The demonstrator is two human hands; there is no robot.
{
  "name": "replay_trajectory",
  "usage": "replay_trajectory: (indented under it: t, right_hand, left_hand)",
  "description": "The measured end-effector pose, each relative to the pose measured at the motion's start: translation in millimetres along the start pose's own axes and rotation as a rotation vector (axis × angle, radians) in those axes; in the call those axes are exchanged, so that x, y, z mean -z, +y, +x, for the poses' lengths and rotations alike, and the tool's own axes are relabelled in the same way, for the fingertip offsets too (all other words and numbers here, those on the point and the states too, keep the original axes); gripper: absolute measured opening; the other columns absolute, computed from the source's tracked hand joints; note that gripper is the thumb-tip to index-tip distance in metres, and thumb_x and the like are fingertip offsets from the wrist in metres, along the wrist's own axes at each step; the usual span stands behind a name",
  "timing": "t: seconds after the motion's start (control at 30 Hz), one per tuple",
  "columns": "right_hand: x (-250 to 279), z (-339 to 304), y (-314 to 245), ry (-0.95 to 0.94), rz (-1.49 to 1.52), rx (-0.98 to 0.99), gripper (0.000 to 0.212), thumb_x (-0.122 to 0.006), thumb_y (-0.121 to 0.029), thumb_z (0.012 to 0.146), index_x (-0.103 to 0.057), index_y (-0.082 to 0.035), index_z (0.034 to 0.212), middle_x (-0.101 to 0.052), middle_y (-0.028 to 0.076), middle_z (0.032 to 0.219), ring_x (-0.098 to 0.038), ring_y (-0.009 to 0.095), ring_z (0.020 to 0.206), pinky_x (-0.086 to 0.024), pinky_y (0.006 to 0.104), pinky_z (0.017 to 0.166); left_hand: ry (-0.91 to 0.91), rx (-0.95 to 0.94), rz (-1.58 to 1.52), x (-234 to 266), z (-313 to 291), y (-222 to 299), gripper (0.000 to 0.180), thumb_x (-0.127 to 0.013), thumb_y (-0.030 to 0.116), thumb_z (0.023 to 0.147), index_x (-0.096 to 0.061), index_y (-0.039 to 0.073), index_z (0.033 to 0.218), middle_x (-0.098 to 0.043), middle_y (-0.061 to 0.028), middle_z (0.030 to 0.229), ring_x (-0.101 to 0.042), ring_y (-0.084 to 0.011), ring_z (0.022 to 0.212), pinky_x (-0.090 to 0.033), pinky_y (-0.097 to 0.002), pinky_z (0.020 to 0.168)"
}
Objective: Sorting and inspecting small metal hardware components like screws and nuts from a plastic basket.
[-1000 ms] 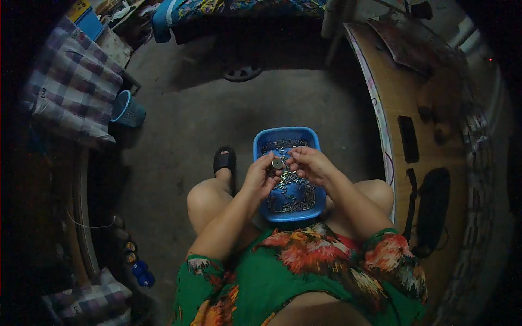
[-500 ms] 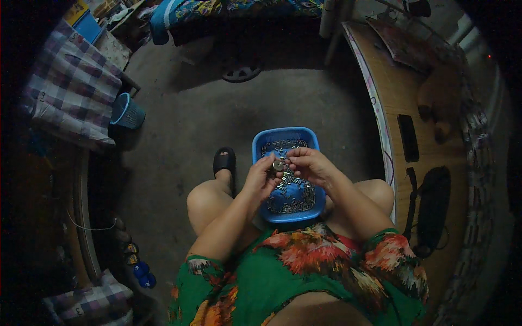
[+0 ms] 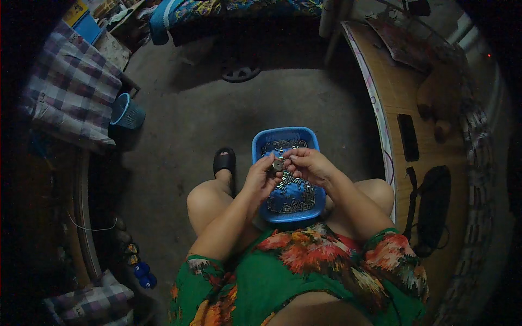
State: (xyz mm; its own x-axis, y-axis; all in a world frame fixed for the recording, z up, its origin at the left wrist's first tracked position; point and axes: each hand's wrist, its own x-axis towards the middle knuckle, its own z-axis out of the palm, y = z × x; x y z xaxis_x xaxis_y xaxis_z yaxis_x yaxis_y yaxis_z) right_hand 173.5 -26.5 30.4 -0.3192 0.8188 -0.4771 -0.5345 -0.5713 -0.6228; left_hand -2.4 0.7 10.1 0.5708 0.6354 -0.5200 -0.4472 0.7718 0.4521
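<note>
A blue plastic basket (image 3: 285,219) rests between my knees. Many small shiny metal cylinders (image 3: 293,204) lie in it, thickest at its near and far ends. Over the basket, my left hand (image 3: 264,177) is closed on a small round metal disc (image 3: 277,165) with a dark spot at its centre. Close beside the disc, my right hand (image 3: 310,164) has thumb and forefinger pinched together. Whatever those fingertips hold is too small to make out.
A black slipper (image 3: 224,160) is on my left foot. To the right stands a wooden bench (image 3: 399,185) with a black phone-like slab (image 3: 408,137) and a dark bag (image 3: 435,198). A blue bin (image 3: 128,113) stands by checked cloth (image 3: 73,87) on the left.
My right fingertips have shifted very slightly beside the disc. My left hand keeps its hold, and the basket stays in place.
</note>
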Motion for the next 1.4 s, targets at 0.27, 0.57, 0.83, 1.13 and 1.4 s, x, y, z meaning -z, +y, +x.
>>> replay_trajectory:
  t: [0.27,0.57,0.83,1.13,1.4]
  right_hand:
    - [-3,0,1,0.064,-0.118,0.044,0.015,-0.055,-0.01,0.081,-0.051,-0.003,0.094,-0.057,0.005,0.078,-0.053,0.01,0.063,-0.044,0.0204,0.051]
    - [-4,3,6,0.145,-0.318,0.086,0.013,-0.057,-0.012,0.079,-0.056,-0.003,0.089,-0.056,0.001,0.072,-0.052,0.007,0.061,-0.042,0.0186,0.051]
    - [-13,-3,2,0.134,-0.474,0.108,0.013,-0.058,-0.013,0.078,-0.056,-0.003,0.086,-0.054,0.0,0.068,-0.049,0.006,0.059,-0.04,0.0177,0.05]
    - [-12,-1,7,0.142,-0.564,0.177,0.013,-0.061,-0.014,0.076,-0.057,-0.004,0.083,-0.052,-0.002,0.066,-0.045,0.004,0.054,-0.034,0.0177,0.046]
    - [-1,8,19,0.127,-0.689,0.372,0.014,-0.063,-0.014,0.075,-0.056,-0.004,0.082,-0.054,-0.001,0.071,-0.047,0.005,0.06,-0.036,0.0185,0.049]
  left_hand:
    - [0.012,0.003,-0.004,-3,-2,1,0.021,-0.05,0.027,0.085,-0.05,0.007,0.084,-0.056,-0.0069,0.072,-0.05,-0.0124,0.054,-0.041,-0.0208,0.046]
    - [0.013,0.004,0.027,-8,-5,0,0.02,-0.05,0.027,0.084,-0.051,0.007,0.085,-0.056,-0.006,0.073,-0.05,-0.0112,0.054,-0.041,-0.0201,0.045]
    - [0.044,-0.008,0.056,-5,-2,-1,0.02,-0.051,0.027,0.084,-0.05,0.007,0.085,-0.054,-0.0038,0.071,-0.05,-0.0106,0.054,-0.042,-0.0196,0.045]
    - [0.065,0.0,0.07,-4,0,-3,0.02,-0.055,0.027,0.082,-0.049,0.008,0.083,-0.053,-0.0021,0.068,-0.052,-0.0105,0.053,-0.043,-0.0192,0.044]
    - [0.053,0.009,0.09,-4,2,-6,0.022,-0.057,0.029,0.081,-0.051,0.008,0.08,-0.054,-0.0015,0.066,-0.053,-0.0097,0.052,-0.044,-0.0186,0.043]
